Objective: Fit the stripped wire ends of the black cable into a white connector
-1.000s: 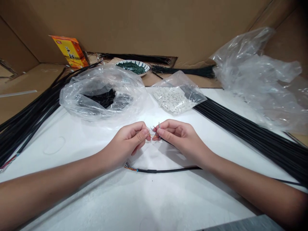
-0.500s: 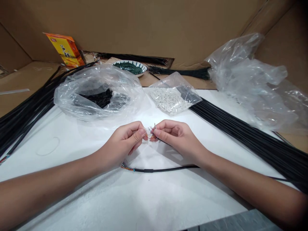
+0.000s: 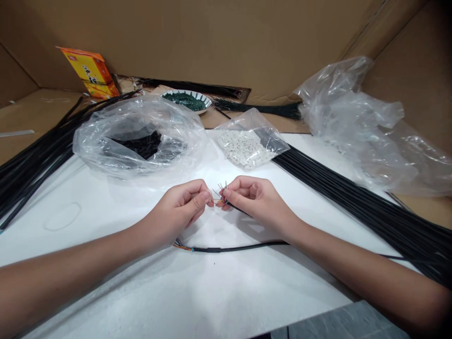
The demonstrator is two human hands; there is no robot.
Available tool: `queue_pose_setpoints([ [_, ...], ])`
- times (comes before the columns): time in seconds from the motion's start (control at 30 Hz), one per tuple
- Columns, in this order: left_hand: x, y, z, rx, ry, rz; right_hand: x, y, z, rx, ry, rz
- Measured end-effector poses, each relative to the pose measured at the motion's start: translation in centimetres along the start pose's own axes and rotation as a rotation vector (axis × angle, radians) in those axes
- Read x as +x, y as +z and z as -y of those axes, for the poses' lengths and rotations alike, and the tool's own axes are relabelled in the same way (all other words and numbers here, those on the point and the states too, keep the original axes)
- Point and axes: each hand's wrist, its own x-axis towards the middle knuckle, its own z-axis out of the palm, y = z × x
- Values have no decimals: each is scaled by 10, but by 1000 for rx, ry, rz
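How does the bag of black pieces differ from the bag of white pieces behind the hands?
The bag of black pieces is larger and puffed up; the bag of white pieces is smaller and lies flat. The first sits beyond the left hand, the second beyond the right hand; both hands pinch thin wires. Both bags are clear plastic on the white table.

Black cable point(image 3: 240, 246), multicoloured wire ends point(image 3: 219, 192); white table point(image 3: 197, 292); orange box point(image 3: 90, 71); white pellets point(image 3: 240, 147).

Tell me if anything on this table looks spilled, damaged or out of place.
Nothing stands out. The left hand and right hand pinch the fanned wires at the end of a black cable; nothing spilled.
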Motion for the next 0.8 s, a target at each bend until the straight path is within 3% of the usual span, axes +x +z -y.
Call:
queue_pose_setpoints([
  [0.3,-1,1,-2,-6,-3,-5,-3,-1,0,-129,-48,2],
  [0.8,-2,0,-1,64,48,-33,-2,1,-1,29,-81,68],
])
